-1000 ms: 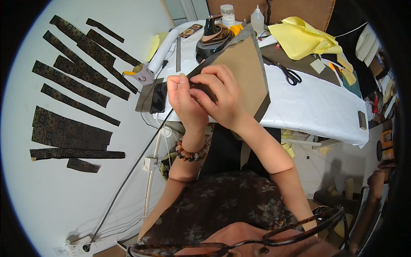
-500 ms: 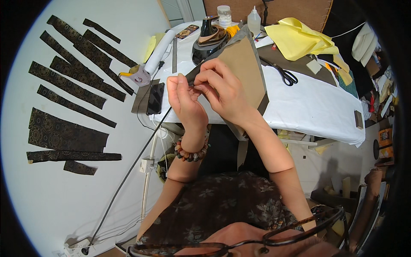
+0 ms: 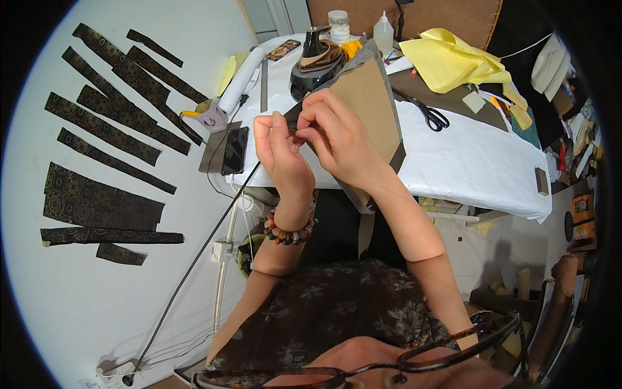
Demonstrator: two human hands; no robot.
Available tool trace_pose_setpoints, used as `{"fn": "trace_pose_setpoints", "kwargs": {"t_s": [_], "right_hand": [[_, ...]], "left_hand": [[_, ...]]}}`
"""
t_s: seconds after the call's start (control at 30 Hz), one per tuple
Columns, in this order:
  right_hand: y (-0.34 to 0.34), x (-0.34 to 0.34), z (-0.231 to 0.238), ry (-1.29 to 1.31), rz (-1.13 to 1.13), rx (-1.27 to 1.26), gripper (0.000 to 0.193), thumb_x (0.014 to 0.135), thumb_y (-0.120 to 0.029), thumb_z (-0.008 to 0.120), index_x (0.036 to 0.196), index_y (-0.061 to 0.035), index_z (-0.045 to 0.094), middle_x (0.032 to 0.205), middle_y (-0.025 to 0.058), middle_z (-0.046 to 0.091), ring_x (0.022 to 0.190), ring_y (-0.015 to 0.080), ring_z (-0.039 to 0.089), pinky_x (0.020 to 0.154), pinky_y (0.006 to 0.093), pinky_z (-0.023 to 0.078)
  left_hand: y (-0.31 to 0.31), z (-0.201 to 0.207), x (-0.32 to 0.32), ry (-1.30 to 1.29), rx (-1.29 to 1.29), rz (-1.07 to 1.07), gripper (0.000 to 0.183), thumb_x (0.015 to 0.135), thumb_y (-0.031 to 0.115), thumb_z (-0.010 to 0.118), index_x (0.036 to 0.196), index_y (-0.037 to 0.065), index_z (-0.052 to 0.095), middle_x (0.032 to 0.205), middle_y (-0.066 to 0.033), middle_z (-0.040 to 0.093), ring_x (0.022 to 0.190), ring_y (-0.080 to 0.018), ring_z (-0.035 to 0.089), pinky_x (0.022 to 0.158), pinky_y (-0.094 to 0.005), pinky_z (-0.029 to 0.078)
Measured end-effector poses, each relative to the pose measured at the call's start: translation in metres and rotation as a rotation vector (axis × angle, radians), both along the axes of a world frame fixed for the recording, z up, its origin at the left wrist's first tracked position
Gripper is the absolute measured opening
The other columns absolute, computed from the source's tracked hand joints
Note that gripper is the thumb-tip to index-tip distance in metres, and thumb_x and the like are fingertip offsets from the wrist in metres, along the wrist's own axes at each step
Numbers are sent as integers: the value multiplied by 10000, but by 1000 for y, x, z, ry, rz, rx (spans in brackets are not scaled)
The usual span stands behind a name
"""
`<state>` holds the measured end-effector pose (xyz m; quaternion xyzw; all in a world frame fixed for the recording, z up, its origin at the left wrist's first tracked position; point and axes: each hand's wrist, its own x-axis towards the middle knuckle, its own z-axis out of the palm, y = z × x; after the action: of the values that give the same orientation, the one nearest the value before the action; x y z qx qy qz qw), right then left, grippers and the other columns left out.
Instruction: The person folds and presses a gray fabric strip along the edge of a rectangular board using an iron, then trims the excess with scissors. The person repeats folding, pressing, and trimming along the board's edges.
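Note:
A tan panel (image 3: 366,97) edged with dark fabric is held up at a slant over the front of the table. My left hand (image 3: 285,155), with a bead bracelet at its wrist, pinches the dark fabric (image 3: 293,115) at the panel's left corner between thumb and finger. Right beside it, my right hand (image 3: 338,139) has its fingers bent and closed on the same dark edge. Its fingertips almost meet the left thumb, and they hide the exact grip. The panel's lower end hangs down past the table's front edge.
A black iron (image 3: 316,65) stands behind the panel. Black-handled scissors (image 3: 433,117) lie to the right, with a yellow cloth (image 3: 457,58) beyond. A phone (image 3: 236,150) and a white roll (image 3: 241,81) are at left. Dark patterned fabric strips (image 3: 103,194) hang on the wall.
Both hands stay at the panel's corner, with only a very slight shift of the fingers. Nothing else has visibly moved.

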<state>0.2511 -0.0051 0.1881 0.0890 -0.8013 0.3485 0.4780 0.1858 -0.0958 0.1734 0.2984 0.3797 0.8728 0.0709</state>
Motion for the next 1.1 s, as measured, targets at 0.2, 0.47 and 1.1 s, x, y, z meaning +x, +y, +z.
{"fn": "trace_pose_setpoints", "kwargs": {"t_s": [0.2,0.47,1.1], "right_hand": [[0,10,-4,62,-44,-119,87,848,50,607,884,5,542,999,147,536,857,302,584,735,355,499],[11,38,-10,24,-153,-211,87,836,71,590,892,10,565,1015,137,581,855,282,618,744,328,509],[33,90,13,245,-184,-198,204,797,17,767,952,9,634,999,118,639,859,180,645,736,298,545]], "left_hand": [[-2,-11,2,195,-31,-256,419,894,4,521,1257,24,311,1513,-341,366,1284,-263,519,1056,-362,425],[43,-67,27,455,-162,-196,886,846,62,739,1518,22,164,1644,-211,115,1433,-253,346,1124,-370,368],[46,9,46,594,-155,-381,677,905,-125,483,1541,-42,265,1588,-191,328,1445,-223,355,1163,-352,304]]}}
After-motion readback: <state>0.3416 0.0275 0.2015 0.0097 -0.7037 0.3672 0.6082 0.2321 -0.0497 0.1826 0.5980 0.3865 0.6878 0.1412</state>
